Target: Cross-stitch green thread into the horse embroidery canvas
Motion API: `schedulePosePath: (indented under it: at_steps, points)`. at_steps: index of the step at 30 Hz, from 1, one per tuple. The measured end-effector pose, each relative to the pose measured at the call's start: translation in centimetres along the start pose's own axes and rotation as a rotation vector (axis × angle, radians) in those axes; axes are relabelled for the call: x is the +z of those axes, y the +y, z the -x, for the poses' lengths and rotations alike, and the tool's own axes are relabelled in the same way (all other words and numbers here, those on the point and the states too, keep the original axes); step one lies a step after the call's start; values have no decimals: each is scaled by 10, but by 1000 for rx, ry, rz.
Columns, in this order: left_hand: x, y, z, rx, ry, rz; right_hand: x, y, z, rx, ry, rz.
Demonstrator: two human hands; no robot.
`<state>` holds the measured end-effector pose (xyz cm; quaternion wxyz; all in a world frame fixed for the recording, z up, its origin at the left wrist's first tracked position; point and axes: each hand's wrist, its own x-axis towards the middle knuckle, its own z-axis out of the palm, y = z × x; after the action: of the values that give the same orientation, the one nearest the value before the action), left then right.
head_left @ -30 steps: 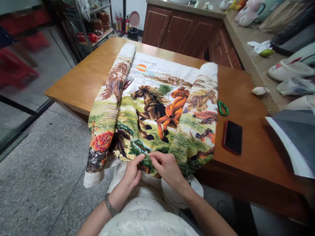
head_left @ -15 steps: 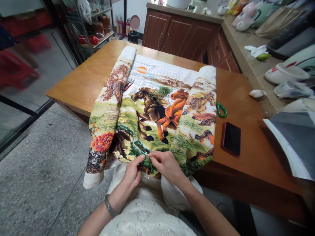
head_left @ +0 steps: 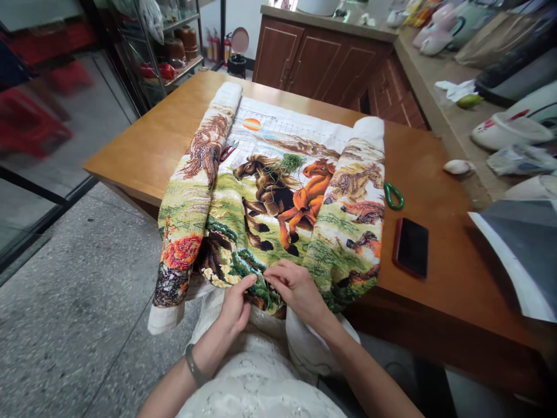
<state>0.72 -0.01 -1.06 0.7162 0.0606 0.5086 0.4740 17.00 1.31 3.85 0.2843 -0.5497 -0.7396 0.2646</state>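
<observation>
Grip: the left hand (head_left: 236,305) pinches the near edge of the embroidered cloth (head_left: 278,203) between thumb and fingers, closed on the fabric. The right hand (head_left: 297,288) rests on the same edge just beside it, its fingertips drawn together in a narrow pinch at the cloth; whether a needle or thread sits between them is too small to tell. The two hands almost touch.

Cloth: a stitched picture of running horses, brown and orange, on green ground, with an orange sun at the far end. It lies along the wooden table (head_left: 143,145), both long sides rolled inward, and its near end hangs over the table edge onto the person's lap. A tuft of green thread (head_left: 290,161) lies on the brown horse; small red-handled scissors (head_left: 227,151) rest by the left roll.

Table: right of the cloth lie a green loop-shaped tool (head_left: 393,195) and, nearer, a dark phone (head_left: 411,247) face up.

Room: speckled grey stone floor (head_left: 73,325) at left; a metal shelf rack (head_left: 167,46) with jars beyond; brown cabinets (head_left: 317,58) behind; a cluttered stone counter (head_left: 452,110) at right. No legible writing shows.
</observation>
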Motion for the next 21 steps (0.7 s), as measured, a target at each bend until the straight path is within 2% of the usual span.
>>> schedulePosePath:
  at_steps: [9, 15, 18, 21]
  points:
    - [-1, -2, -1, -12, 7, -3, 7, 0, 0, -54, 27, -7]
    - [-1, -1, 1, 5, -20, -20, 10, -3, 1, -24, 23, 23]
    - [-1, 0, 1, 8, -35, -26, 15, -15, 0, -12, -4, 113]
    - [-1, 0, 2, 17, -19, -18, 24, -28, -5, 28, -71, 297]
